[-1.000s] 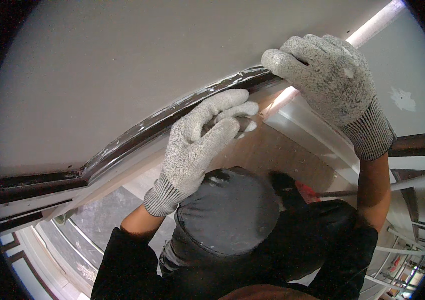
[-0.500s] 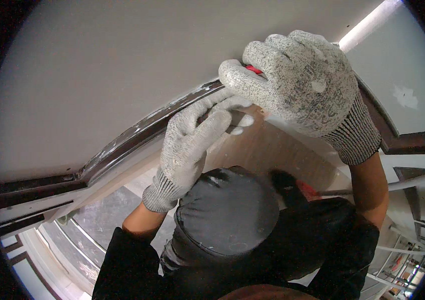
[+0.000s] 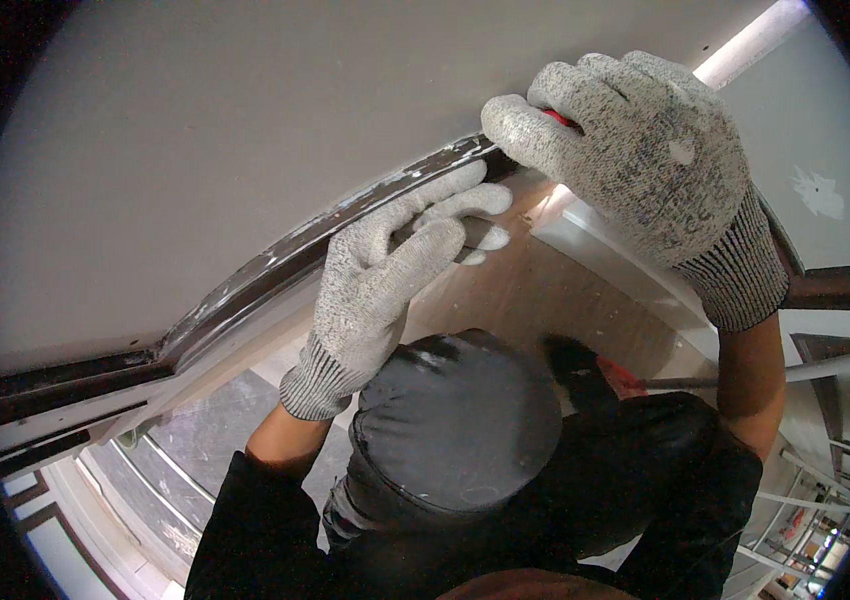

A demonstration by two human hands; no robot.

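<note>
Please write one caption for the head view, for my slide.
Gloved left hand beside white-streaked dark trim; gloved right hand closed around a mostly hidden red object.

The left hand [image 3: 365, 290] and right hand [image 3: 650, 165] lie along the trim [image 3: 285, 252].

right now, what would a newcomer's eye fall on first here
First, the gloved right hand at upper right, closed around something red that barely shows, then the gloved left hand near the centre, beside the dark trim. That trim, streaked with white, borders the large grey panel. Below centre bulges a rounded grey shape, apparently a knee.
</note>
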